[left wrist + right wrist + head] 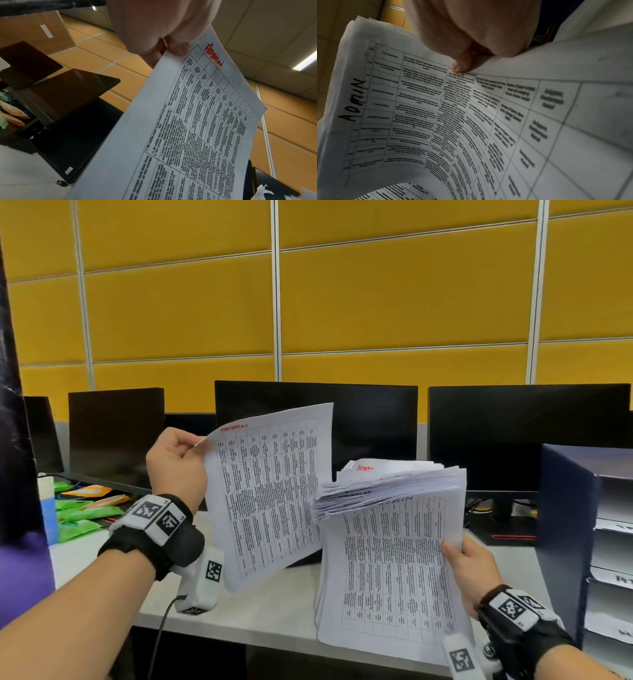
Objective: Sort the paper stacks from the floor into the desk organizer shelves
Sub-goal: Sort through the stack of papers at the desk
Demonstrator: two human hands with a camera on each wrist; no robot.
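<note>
Right hand (471, 571): my thumb presses the top page of the thick white printed paper stack (390, 570), fingers hidden behind it; upper pages fold back so I can read "ADMIN".
Left hand (176, 463): thumb and fingers pinch the corner of a single white printed sheet marked "ADMIN" in red (270, 491), held left of the stack to compare labels.
Beyond my right fingers: dark blue desk organizer with labelled shelves (565, 535), the likely destination.
Behind: black monitors (342, 422).

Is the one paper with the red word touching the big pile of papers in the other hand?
Cannot tell. In the head view, the single white printed sheet in the left hand overlaps the thick white paper stack's fanned edges.
</note>
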